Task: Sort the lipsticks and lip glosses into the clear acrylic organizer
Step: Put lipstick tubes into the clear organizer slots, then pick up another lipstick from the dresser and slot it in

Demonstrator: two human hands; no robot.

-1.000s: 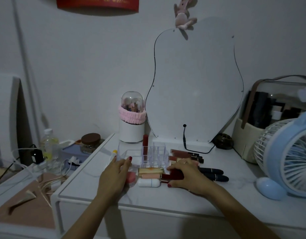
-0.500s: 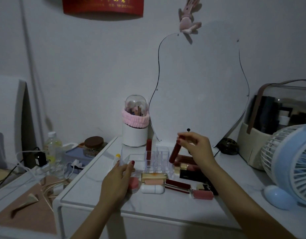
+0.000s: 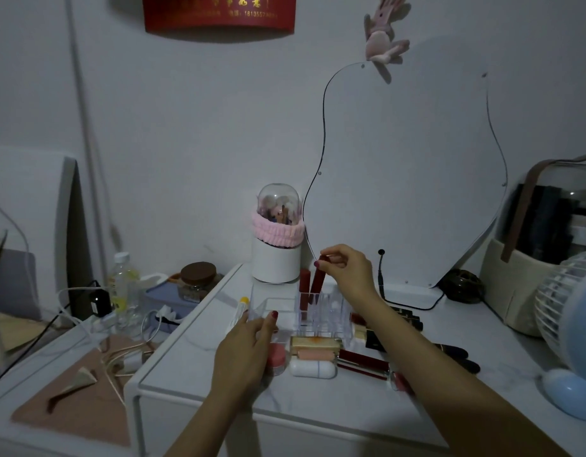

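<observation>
The clear acrylic organizer (image 3: 331, 311) stands mid-table. One dark red lip gloss (image 3: 304, 285) stands upright in a back-left slot. My right hand (image 3: 346, 272) pinches the top of a second dark red lip gloss (image 3: 318, 280), tilted, its lower end in the slot beside the first. My left hand (image 3: 248, 341) grips the organizer's front-left corner. Loose lipsticks lie around: a gold-cased one (image 3: 314, 344), a peach one (image 3: 313, 355), a long red gloss (image 3: 364, 361), and dark tubes (image 3: 403, 316) to the right.
A white capsule (image 3: 313, 370) and pink pot (image 3: 278, 356) lie near the table's front edge. A brush holder (image 3: 277, 239) and mirror (image 3: 413, 166) stand behind. A blue fan (image 3: 568, 328) and storage case (image 3: 549, 245) are at right. Cables and bottles clutter the left.
My right hand picked a red gloss from the table, lifted it, and moved it left and down into an organizer slot. My left hand stayed on the organizer.
</observation>
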